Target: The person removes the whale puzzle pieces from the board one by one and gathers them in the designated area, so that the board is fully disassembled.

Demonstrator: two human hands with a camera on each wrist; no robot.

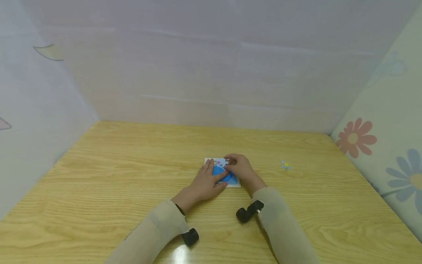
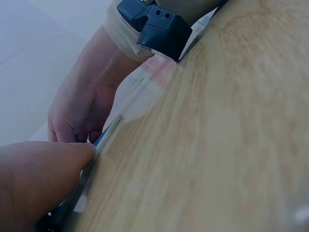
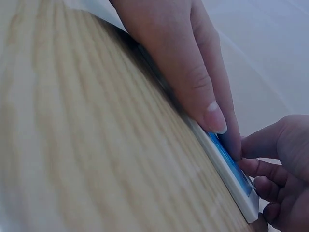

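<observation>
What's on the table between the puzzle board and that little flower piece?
Nothing: in the head view, only bare wooden table lies between the blue-and-white square puzzle board and the small yellow-centred flower piece to its right.

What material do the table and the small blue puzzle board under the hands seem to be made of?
The table looks like light wood or a wood-look laminate: yellow grain lines run across it, and a soft glare near the front edge suggests a smooth finish. The puzzle board looks like thick card or thin wood, hard to tell which: it has a pale, flat edge and a printed blue face.
</observation>
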